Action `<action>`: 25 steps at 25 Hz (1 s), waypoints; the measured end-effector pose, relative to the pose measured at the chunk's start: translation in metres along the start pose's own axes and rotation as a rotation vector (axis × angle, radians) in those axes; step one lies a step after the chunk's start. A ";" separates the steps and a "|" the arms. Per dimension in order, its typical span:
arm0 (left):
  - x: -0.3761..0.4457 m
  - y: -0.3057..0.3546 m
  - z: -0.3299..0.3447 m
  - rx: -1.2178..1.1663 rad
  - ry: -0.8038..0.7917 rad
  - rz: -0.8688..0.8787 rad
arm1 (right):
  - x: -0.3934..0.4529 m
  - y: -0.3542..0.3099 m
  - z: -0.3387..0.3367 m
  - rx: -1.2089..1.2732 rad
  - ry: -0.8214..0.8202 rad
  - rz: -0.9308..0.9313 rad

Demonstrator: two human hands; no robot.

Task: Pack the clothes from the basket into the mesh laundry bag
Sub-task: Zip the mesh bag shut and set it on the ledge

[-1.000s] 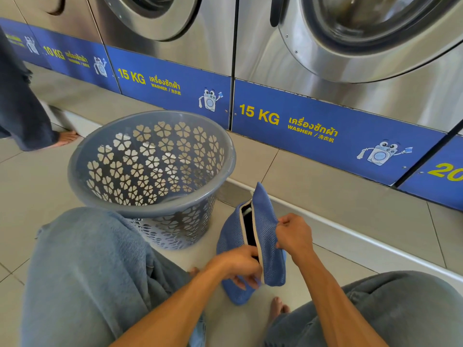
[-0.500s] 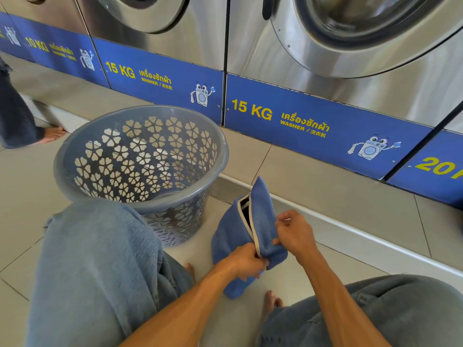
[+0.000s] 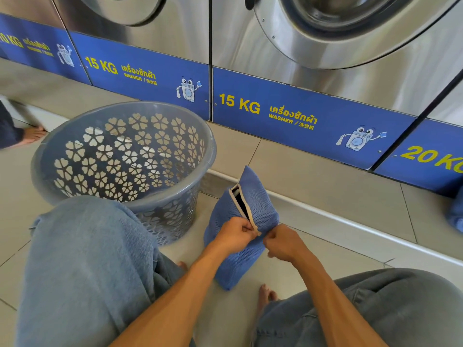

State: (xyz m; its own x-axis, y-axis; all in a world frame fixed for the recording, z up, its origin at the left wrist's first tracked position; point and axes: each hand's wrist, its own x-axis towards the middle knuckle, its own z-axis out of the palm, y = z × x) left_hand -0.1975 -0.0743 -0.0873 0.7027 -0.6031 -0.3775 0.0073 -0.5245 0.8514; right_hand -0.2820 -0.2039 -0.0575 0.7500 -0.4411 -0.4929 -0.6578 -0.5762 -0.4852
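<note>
Hands at the lower end of the bag's opening, seen from above. The left hand point(image 3: 234, 235) is closed in a fist, its fingers point(image 3: 246, 227) pinched on the pale zipper tape point(image 3: 244, 209) near its lower end. The right hand point(image 3: 283, 242) is likewise closed, its fingers gripping the mesh just beside the same point, so that the two fists nearly touch. Both forearms are extended forward from between two raised knees in blue-grey trousers.

One blue mesh laundry bag point(image 3: 260, 204) is stood on end on the tiled floor point(image 3: 323, 171), with its top corner pointing up; the zipper gap is open along the upper part, and something dark is visible inside. One grey plastic basket point(image 3: 175, 216) with flower-shaped holes is placed to the left of the bag, near it but apart; no clothes can be seen inside it. Two round washer doors point(image 3: 350, 33) are partly in view above blue panels, and two "15 KG" labels point(image 3: 239, 103) can be read. One bare foot point(image 3: 265, 295) is seen below the bag, and another person's foot point(image 3: 33, 134) at the left edge.

Compared with half a second earlier, the right hand has been lowered from the bag's right edge to the zipper's lower end, and the hands have been brought closer together.
</note>
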 end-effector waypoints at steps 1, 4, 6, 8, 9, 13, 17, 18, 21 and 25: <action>0.000 0.000 -0.001 0.051 0.015 0.020 | 0.001 -0.003 0.000 0.036 0.037 -0.010; 0.000 -0.004 -0.003 0.078 0.008 0.029 | 0.002 -0.007 0.001 0.039 0.094 -0.051; 0.000 -0.004 -0.003 0.070 0.007 0.022 | 0.003 -0.008 0.003 0.044 0.111 -0.065; 0.000 -0.003 -0.003 0.075 0.045 0.023 | 0.004 -0.008 0.004 0.059 0.130 -0.084; 0.000 -0.002 -0.004 0.083 0.064 0.028 | 0.005 -0.009 0.004 0.062 0.144 -0.095; -0.004 -0.002 -0.002 0.097 0.080 0.067 | 0.006 -0.010 0.006 0.048 0.191 -0.124; -0.003 -0.006 0.003 0.188 0.150 0.086 | 0.004 -0.015 0.009 0.036 0.188 -0.146; -0.002 -0.007 0.003 0.187 0.157 0.098 | 0.004 -0.016 0.009 0.025 0.188 -0.139; 0.001 -0.008 -0.005 0.194 0.154 0.119 | 0.002 -0.019 0.007 -0.046 0.175 -0.096; 0.012 -0.005 -0.034 0.259 0.189 0.067 | 0.000 -0.015 -0.001 -0.153 0.110 0.001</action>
State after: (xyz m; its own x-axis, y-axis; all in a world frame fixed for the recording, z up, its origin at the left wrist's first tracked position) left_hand -0.1649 -0.0588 -0.0844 0.8152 -0.5320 -0.2288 -0.2079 -0.6375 0.7418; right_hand -0.2722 -0.1959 -0.0499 0.7578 -0.5093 -0.4078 -0.6467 -0.6697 -0.3652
